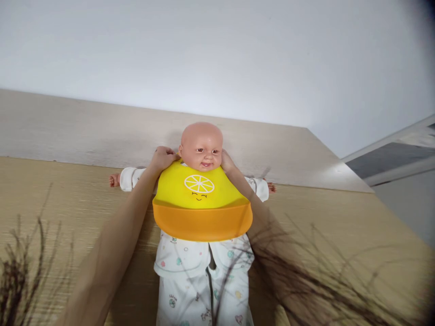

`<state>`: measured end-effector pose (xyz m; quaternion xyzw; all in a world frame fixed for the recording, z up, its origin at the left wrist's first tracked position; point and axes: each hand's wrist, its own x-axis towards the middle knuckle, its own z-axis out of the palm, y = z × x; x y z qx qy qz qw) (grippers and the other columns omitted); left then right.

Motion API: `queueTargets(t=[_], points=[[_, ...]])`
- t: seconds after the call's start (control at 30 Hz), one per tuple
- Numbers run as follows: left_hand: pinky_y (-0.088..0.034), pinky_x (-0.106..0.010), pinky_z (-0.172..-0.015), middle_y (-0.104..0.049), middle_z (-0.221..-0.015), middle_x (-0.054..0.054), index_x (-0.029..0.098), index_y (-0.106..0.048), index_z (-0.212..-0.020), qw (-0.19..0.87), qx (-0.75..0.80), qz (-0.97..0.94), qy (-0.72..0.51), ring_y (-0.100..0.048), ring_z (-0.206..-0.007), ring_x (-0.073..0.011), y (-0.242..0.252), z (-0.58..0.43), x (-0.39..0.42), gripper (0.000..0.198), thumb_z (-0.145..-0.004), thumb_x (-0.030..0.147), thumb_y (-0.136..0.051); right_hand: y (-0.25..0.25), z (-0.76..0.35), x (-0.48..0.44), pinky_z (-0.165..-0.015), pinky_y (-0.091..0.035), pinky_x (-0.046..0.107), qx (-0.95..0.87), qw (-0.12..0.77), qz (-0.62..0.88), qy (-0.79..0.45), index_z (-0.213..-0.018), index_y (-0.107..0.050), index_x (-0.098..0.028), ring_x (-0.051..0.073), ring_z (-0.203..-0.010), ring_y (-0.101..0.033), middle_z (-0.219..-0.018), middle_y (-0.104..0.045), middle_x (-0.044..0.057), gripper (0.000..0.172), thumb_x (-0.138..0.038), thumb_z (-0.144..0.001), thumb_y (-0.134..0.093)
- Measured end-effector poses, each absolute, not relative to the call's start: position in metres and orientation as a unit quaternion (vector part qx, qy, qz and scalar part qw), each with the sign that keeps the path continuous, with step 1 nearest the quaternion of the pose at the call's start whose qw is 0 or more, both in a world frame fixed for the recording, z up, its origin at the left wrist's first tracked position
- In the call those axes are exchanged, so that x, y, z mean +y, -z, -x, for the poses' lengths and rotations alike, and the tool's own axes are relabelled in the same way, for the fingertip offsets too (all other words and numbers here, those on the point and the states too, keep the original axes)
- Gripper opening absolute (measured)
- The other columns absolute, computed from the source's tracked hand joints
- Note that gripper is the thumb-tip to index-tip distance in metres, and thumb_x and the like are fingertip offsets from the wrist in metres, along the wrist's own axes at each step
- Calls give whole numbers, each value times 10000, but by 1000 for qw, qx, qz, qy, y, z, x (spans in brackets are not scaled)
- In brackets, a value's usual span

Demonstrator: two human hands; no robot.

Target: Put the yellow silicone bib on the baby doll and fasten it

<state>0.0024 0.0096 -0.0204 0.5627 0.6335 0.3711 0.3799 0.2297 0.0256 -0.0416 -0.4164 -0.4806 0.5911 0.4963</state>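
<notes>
A bald baby doll (201,140) in white printed clothes (183,290) lies face up, arms spread to both sides. Over its chest is a baby bib (173,183), yellow with a white citrus slice and a smiling face, with an orange catch pocket (202,224) along its bottom. My left hand (165,156) is closed at the bib's upper left edge, beside the doll's neck, fingers curled. On the other side, my right hand (227,160) reaches to the neck at the bib's upper right edge. Its fingers are hidden behind the doll's head and neck, as are the bib's neck ends.
The doll lies on a light wood-grain surface (68,203). Behind its head runs a paler board (84,127) against a white wall (204,54). Dark strands of hair (326,285) hang across the lower right and lower left, partly covering my right forearm.
</notes>
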Motion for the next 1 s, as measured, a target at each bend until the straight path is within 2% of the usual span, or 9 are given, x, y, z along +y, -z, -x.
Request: queueTargets(t=[0.1,0.27,0.43,0.6,0.83,1.0], points=[[-320,-252,-521,-518,-496,17,155,-632,-538,383,624,-557,-392,-484,-554,-133,19,-3,8,156,-612,268,-710,35,-228,21,-865,-575,366,-487,499,424,-578,-819,-672,-208,265,-1026,-710,-900,-781,53,116,-319,-789,-661],[-337,-233,-504,-545,-495,24,149,-628,-557,414,624,-503,-432,-490,-514,-117,14,-6,3,104,-598,197,-711,27,-225,17,-936,-526,313,-493,501,436,-562,-852,-668,-147,206,-1113,-671,-886,-780,56,144,-221,-871,-546],[-332,-229,-474,-541,-473,23,147,-618,-536,455,611,-475,-441,-486,-458,-105,14,-7,3,140,-617,120,-730,24,-224,14,-939,-524,298,-502,504,446,-543,-850,-665,-143,203,-1097,-680,-851,-771,49,157,-187,-879,-517],[-397,-254,-482,-573,-485,-1,159,-610,-551,531,571,-418,-466,-524,-443,-130,19,-5,7,179,-632,113,-763,24,-224,15,-934,-537,308,-506,512,450,-529,-827,-668,-156,209,-1078,-689,-827,-766,42,135,-164,-857,-536],[-470,-291,-520,-650,-549,-32,154,-622,-590,556,534,-369,-519,-590,-499,-169,21,-7,6,113,-615,100,-718,28,-225,17,-878,-566,324,-495,506,442,-551,-815,-679,-176,231,-1030,-708,-846,-773,51,88,-231,-811,-610],[-472,-296,-540,-659,-594,-29,143,-653,-708,515,559,-400,-512,-596,-520,-174,23,-6,8,122,-627,117,-740,37,-228,22,-824,-589,337,-462,497,414,-607,-827,-668,-202,251,-995,-725,-902,-776,54,170,-344,-734,-662]])
